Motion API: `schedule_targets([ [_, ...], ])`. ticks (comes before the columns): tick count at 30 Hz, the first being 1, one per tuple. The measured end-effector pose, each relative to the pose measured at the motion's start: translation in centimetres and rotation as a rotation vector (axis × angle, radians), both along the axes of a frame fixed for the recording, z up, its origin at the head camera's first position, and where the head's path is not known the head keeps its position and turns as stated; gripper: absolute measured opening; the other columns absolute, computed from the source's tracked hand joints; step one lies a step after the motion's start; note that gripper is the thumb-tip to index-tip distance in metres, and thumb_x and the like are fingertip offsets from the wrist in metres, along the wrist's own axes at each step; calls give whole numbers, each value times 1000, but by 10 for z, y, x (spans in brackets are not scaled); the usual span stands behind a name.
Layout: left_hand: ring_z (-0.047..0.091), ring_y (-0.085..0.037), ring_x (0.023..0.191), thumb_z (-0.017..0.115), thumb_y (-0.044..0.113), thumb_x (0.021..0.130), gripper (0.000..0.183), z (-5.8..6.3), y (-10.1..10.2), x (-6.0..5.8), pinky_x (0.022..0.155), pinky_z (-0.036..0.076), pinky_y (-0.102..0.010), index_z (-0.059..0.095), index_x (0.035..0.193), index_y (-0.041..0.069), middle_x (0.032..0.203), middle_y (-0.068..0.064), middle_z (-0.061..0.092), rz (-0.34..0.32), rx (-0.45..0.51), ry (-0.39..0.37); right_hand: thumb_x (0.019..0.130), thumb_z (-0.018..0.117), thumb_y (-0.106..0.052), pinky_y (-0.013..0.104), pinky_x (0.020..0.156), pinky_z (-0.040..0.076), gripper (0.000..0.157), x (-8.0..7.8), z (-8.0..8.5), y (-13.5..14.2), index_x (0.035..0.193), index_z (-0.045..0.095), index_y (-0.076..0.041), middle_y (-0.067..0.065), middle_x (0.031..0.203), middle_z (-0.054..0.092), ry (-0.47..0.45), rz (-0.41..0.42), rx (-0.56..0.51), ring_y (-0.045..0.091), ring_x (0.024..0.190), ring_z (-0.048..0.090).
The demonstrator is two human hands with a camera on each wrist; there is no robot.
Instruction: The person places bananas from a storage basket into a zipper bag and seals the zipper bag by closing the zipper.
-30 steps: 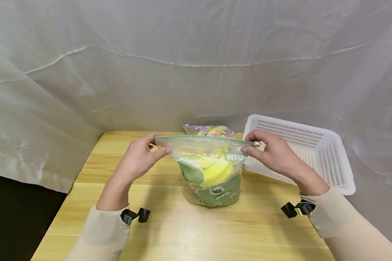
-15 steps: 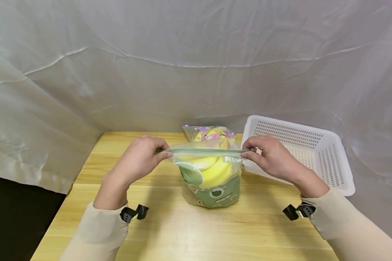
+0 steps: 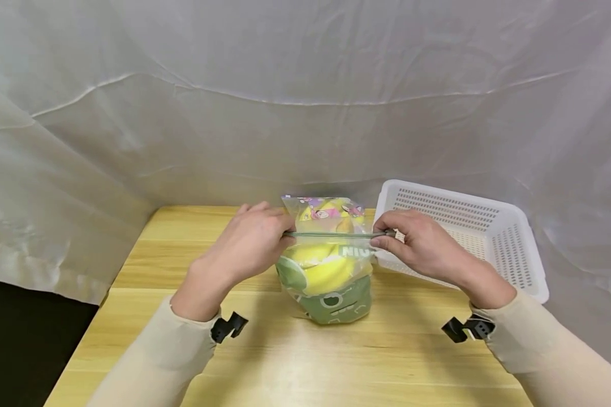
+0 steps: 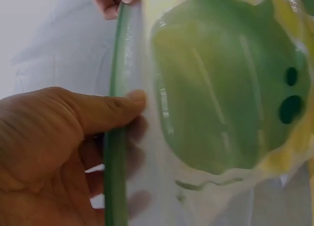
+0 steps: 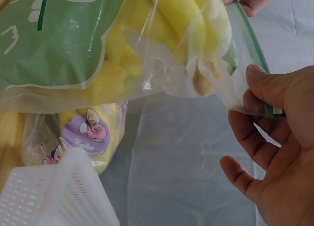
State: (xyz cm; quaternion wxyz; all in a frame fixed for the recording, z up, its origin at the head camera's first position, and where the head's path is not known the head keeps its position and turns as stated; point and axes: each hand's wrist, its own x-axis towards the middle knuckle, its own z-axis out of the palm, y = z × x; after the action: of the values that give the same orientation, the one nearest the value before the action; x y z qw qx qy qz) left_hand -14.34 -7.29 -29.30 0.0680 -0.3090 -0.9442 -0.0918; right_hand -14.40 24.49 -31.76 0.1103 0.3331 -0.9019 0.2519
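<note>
A clear zip bag (image 3: 343, 308) printed with a green cartoon monster stands on the wooden table, with yellow bananas (image 3: 331, 275) inside. Its green zip strip (image 3: 326, 234) runs level across the top, the two sides lying together in the head view. My left hand (image 3: 249, 240) grips the strip toward its left end; in the left wrist view the thumb presses one side and the fingers show through the plastic behind. With thumb and fingers, my right hand (image 3: 420, 240) pinches the strip's right end, also seen in the right wrist view, its little finger (image 5: 238, 174) sticking out.
Behind the bag stands a second zip bag (image 3: 323, 211) with pink and purple cartoon prints and yellow contents. A white perforated basket (image 3: 521, 217) sits at the back right, close to my right hand. A grey curtain (image 3: 305, 141) hangs behind the table (image 3: 295, 367).
The bag's mouth, gaping one second ago, now lies flat along the strip. My left hand has slid rightward along the strip, while the right stays at its end.
</note>
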Motion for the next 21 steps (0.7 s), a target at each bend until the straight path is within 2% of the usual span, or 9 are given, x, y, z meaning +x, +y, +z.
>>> schedule_targets([
  [3,60,-25,94,76,23,97,8,7,4,5,92,47,-55,72,93,19,90,7,72,47,-44,-62,90,82,-8,41,83,48,17,0,2,-1,89,69,-19,-12,84,69,39,11,2,7,80,60],
  [7,60,-29,101,71,21,97,4,17,14,7,97,46,-60,71,97,17,98,3,72,83,-113,-136,88,83,-6,40,82,49,17,-1,1,-6,88,69,-16,-10,82,68,71,45,-11,7,77,58],
  [10,60,-29,103,69,22,98,7,18,26,6,98,47,-61,73,101,17,103,2,72,33,-105,-126,88,83,-8,40,81,50,16,-1,2,-10,89,69,-15,-8,83,68,47,55,-17,9,78,59],
  [13,62,-27,103,71,22,100,6,17,33,5,102,47,-66,75,101,18,99,3,73,-11,-73,-74,89,83,-11,43,83,52,15,1,3,-12,94,70,-14,-5,88,70,12,32,-17,13,84,62],
  [17,64,-25,97,71,15,99,10,21,34,7,95,50,-60,74,90,19,86,5,71,18,-70,-38,89,83,-9,42,80,53,16,3,3,-11,96,70,-13,-3,91,71,9,-13,-36,15,87,65],
  [21,60,-25,85,64,10,98,21,29,35,9,81,47,-49,67,79,20,76,3,65,38,-153,-104,87,82,-3,38,76,52,17,2,2,-10,93,71,-14,-6,87,70,37,4,-63,10,84,64],
])
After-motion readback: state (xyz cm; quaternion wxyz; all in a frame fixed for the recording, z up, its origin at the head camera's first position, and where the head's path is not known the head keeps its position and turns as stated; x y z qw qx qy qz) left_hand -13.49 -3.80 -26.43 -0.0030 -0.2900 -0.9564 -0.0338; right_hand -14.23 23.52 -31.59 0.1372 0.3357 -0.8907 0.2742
